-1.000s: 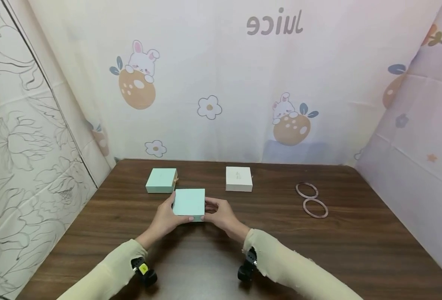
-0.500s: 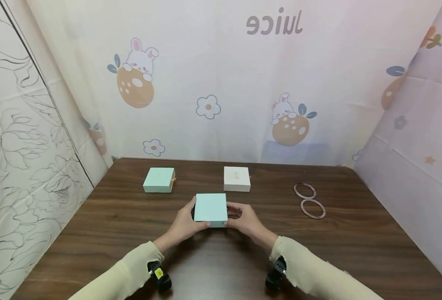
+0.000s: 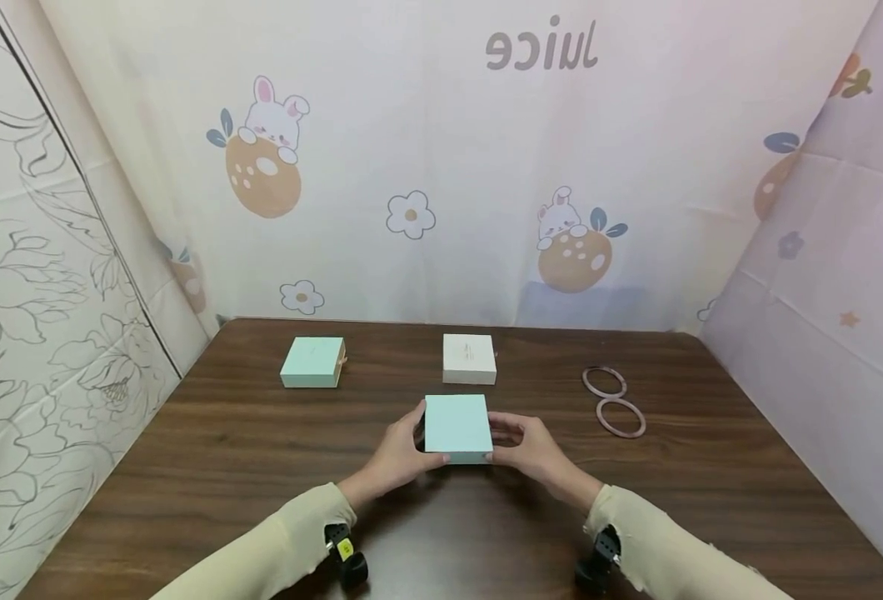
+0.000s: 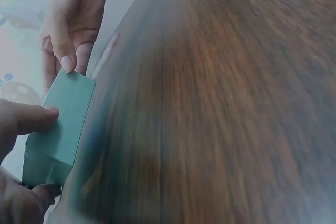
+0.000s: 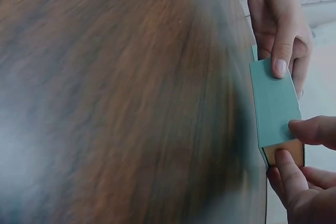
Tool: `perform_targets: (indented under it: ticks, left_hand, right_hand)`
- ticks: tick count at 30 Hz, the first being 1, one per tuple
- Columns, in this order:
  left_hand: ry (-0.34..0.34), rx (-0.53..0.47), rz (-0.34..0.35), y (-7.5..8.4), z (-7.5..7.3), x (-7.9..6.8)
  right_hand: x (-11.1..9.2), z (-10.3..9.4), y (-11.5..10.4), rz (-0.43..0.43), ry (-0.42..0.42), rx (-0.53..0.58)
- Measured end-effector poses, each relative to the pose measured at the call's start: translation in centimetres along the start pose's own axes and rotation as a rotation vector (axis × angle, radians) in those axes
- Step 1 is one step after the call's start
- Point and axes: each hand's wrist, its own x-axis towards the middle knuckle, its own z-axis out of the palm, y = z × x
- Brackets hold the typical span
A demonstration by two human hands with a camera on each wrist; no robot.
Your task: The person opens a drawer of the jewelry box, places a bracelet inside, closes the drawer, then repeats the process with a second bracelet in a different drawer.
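Note:
A mint-green square box [image 3: 457,423] is held between both hands over the middle of the table. My left hand [image 3: 395,457] grips its left side, thumb on the near face. On the opposite side, my right hand [image 3: 535,454] grips it with the thumb at the near corner. In the right wrist view, a tan end panel [image 5: 290,152] of the box shows, with a right fingertip against it. The fingers under and behind the box are partly hidden.
A second mint-green box [image 3: 312,362] stands at the back left of the wooden table [image 3: 209,467]. Behind the held box is a white box [image 3: 468,359]. Two pinkish rings [image 3: 614,402] lie at the right. A printed curtain [image 3: 426,150] hangs behind.
Both hands have carried the mint-green box to the right and a little nearer to me. The other boxes and the rings stay in place; the head view has shifted slightly.

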Motion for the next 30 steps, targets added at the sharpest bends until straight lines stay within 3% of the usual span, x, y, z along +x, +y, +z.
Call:
perform_targets:
  ticks: [13,18,21,24,28,30]
  left_hand:
    - [-0.005,0.041,-0.014,0.2,1.2,0.0]
    - [-0.01,0.068,-0.025,0.0,1.4,-0.1]
    - [-0.015,0.09,-0.043,0.0,1.4,-0.1]
    - [-0.027,0.119,-0.065,0.0,1.3,0.0]
    - [-0.054,0.16,-0.079,-0.2,1.1,0.5]
    - [-0.079,0.172,-0.078,-0.3,0.8,1.0]
  right_hand:
    - [-0.7,-0.5,1.7,0.025,-0.001,0.025]
    - [-0.8,-1.0,2.0,0.019,-0.044,0.039]
    - [-0.7,-1.8,2.1,0.053,-0.1,0.092]
    - [-0.4,-2.6,2.1,0.138,-0.142,0.213]
    - [0.5,-3.5,2.4,0.235,-0.146,0.363]
    - [1.0,-3.8,2.4,0.261,-0.146,0.378]
